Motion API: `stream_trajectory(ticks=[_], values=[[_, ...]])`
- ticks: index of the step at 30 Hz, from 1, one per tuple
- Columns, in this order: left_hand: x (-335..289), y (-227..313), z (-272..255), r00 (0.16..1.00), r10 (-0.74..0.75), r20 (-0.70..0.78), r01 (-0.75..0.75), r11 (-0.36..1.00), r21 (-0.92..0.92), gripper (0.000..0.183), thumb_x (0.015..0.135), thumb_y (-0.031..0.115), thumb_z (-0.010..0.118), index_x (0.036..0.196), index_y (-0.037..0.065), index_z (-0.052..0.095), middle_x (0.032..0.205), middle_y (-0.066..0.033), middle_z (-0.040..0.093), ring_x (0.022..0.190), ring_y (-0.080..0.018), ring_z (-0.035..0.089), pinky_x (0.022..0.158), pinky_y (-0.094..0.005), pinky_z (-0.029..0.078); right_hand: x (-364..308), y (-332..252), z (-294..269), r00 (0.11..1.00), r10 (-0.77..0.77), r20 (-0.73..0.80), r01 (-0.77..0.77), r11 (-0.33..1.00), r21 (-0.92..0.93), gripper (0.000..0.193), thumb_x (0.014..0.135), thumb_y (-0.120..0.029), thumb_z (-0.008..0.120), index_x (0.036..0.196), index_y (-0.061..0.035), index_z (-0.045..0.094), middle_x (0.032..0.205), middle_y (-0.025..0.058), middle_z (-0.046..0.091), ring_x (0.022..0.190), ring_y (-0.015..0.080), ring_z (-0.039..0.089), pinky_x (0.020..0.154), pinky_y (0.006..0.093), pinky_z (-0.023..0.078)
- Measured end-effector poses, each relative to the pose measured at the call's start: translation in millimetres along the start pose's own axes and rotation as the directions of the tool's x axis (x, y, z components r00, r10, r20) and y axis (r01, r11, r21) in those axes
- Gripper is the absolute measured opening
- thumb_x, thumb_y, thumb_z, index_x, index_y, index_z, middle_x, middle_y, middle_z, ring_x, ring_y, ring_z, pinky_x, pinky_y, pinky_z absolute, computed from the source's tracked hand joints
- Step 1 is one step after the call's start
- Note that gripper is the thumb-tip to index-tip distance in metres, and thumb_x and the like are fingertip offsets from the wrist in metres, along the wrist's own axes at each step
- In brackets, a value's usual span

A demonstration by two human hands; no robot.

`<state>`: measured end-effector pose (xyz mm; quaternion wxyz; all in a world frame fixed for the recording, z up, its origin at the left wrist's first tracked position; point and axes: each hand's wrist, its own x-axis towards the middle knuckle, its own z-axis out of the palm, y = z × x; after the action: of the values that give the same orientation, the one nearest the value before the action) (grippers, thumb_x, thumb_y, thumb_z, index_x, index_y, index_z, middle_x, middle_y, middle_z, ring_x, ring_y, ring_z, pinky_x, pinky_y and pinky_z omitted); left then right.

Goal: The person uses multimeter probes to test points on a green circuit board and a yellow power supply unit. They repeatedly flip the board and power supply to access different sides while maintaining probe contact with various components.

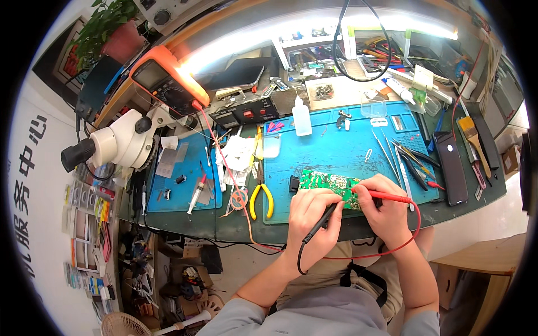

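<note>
A green circuit board [327,182] lies solder side up on the blue work mat [280,162], near its front edge. My left hand [314,215] is closed round a black test probe [320,224], its tip end over the board. In my right hand [382,210] a red test probe [389,196] is pinched, pointing left onto the board. Whether either tip touches the solder side cannot be made out. The red lead [419,221] loops below my right hand and runs left to the orange multimeter [168,84], whose display is unreadable here.
Yellow-handled pliers [261,201] lie left of the board, beside a solder spool [239,197] and a syringe [196,196]. Tweezers [386,151], black cutters [412,168] and a phone [451,168] are at the right. A white bottle [301,117] stands behind; a microscope [117,140] overhangs the left.
</note>
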<state>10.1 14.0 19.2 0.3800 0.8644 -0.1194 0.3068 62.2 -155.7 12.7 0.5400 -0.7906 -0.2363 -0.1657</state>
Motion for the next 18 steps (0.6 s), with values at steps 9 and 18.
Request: stream_trajectory(ticks=[9, 18], values=[[-1, -8, 5, 0.999, 0.019, -0.034, -0.020, 0.999, -0.037, 0.016, 0.084, -0.003, 0.077, 0.096, 0.004, 0.069, 0.098, -0.0111, 0.072, 0.090, -0.0275, 0.066, 0.082, -0.0370, 0.053, 2, 1, -2, 1.000, 0.030, -0.010, -0.029, 0.999, 0.013, 0.008, 0.093, -0.009, 0.073, 0.090, -0.0017, 0.070, 0.076, 0.0099, 0.064, 0.062, 0.0230, 0.060, 0.057, 0.0340, 0.046], [-7, -13, 7, 0.994, -0.083, -0.069, 0.075, 0.991, -0.107, 0.016, 0.087, 0.005, 0.081, 0.100, 0.003, 0.072, 0.100, -0.0108, 0.074, 0.092, -0.0255, 0.067, 0.082, -0.0354, 0.053, -2, 7, -4, 0.998, 0.055, -0.028, -0.054, 0.998, 0.030, 0.015, 0.098, -0.010, 0.066, 0.088, -0.0036, 0.075, 0.078, 0.0065, 0.070, 0.066, 0.0143, 0.062, 0.059, 0.0292, 0.047]])
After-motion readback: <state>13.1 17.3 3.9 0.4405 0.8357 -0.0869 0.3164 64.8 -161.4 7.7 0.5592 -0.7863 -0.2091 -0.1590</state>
